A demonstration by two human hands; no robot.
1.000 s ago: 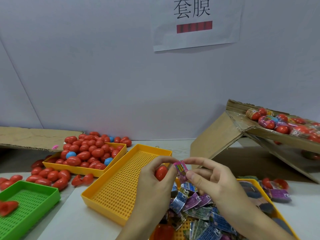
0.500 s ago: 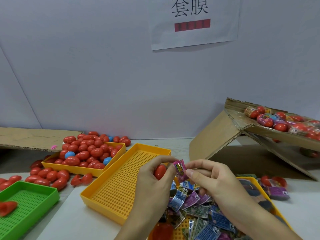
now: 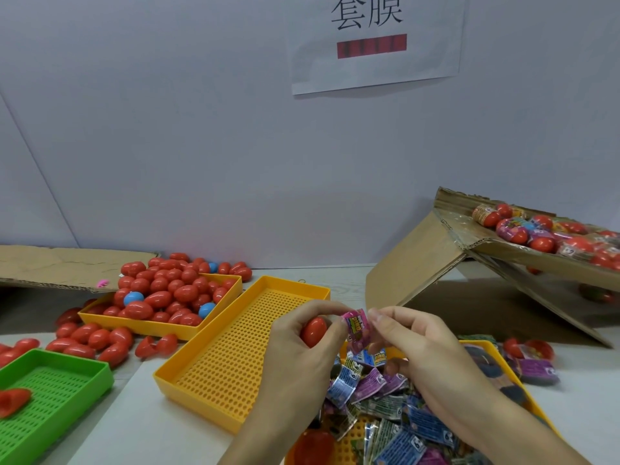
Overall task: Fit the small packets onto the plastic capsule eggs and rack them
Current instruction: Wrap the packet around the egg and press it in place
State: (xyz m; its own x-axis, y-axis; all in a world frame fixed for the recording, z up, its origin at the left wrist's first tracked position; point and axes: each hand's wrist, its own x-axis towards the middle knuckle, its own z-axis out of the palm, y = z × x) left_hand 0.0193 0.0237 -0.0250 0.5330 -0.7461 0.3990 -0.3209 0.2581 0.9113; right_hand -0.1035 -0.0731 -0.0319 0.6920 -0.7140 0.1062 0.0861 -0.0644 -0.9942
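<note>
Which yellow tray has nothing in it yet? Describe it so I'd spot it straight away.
Look under the paper sign on the wall. Three yellow trays sit on the table; the middle yellow tray, left of the left hand, shows only its bare perforated floor, while its neighbours hold eggs or packets.

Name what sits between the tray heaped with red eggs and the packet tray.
An empty yellow tray, seen in the head view.
</note>
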